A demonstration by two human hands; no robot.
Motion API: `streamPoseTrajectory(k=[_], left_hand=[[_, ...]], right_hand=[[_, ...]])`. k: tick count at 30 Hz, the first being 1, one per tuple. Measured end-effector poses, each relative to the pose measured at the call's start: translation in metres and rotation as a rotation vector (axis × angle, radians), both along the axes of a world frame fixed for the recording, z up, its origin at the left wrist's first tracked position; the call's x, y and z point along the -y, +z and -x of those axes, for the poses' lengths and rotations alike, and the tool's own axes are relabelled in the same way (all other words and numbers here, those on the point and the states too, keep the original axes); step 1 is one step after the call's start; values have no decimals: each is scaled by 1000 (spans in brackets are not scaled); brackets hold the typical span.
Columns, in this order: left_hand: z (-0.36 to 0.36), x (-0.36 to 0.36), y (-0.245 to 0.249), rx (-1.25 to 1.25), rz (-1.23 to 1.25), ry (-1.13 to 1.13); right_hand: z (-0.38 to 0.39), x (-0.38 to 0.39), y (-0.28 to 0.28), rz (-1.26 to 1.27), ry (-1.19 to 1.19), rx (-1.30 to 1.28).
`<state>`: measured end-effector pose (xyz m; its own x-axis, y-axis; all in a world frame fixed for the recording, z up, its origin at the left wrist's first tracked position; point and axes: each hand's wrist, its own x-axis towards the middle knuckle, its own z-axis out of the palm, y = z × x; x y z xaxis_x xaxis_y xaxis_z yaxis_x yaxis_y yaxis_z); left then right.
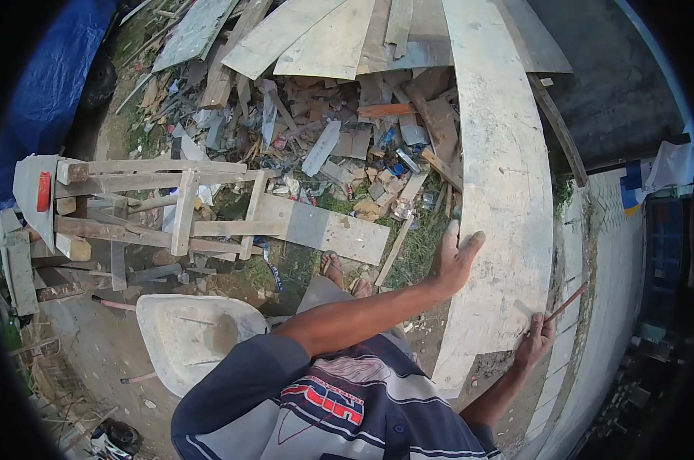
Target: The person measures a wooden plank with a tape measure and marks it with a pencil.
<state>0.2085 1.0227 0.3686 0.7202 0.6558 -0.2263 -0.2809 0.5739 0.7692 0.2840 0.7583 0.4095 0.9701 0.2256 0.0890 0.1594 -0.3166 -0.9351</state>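
Note:
A long, pale, weathered wooden board (504,176) stretches away from me along my right side, its near end close to my body. My left hand (456,259) grips the board's left edge, with a digit lying on top of it. My right hand (535,341) is closed at the right edge near the close end. A thin reddish rod (568,303) sticks out from its fingers, pointing up and right. Just left of that hand, a small grey strip (522,308) shows against the board.
A wooden trestle frame (182,211) lies to the left, above a cement-stained wheelbarrow tray (197,337). Scrap wood and rubble (378,165) cover the ground ahead, below several leaning panels (332,38). A blue tarp (44,84) hangs far left; a paved strip (608,253) runs along the right.

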Motion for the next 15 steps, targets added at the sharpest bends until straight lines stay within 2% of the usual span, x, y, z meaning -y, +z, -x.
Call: streamPoseTrajectory(k=[2,4,5,6,7,8,9,10,11,12,13,15], left_hand=[[-22,-21,11,149,-61,-35],[-48,-60,49,235,-167,-85],[-63,-84,68,281,-213,-146],[-84,-102,77,495,-27,-244],[-96,-121,91,467,-64,-254],[-105,-133,96,442,-103,-263],[-107,-140,89,434,-92,-273],[-106,-146,81,364,-178,-238],[-101,-151,73,294,-263,-201],[-90,-156,49,254,-241,-301],[-73,-161,12,216,-220,-403],[-16,-161,-63,7,-152,-519]], right_hand=[[-26,-5,0,31,38,67],[-58,-13,-4,-173,61,79],[-79,-39,5,-223,-39,42],[-111,-65,24,-272,-29,-65],[-145,-97,40,-309,-117,-102],[-185,-116,52,-453,181,-232],[-212,-146,65,-395,68,-53],[-249,-160,69,-384,59,-64],[-292,-165,71,-133,-260,-48],[-315,-166,68,118,-572,-24],[-316,-167,57,123,-576,-28],[-312,-163,14,671,-423,360]])
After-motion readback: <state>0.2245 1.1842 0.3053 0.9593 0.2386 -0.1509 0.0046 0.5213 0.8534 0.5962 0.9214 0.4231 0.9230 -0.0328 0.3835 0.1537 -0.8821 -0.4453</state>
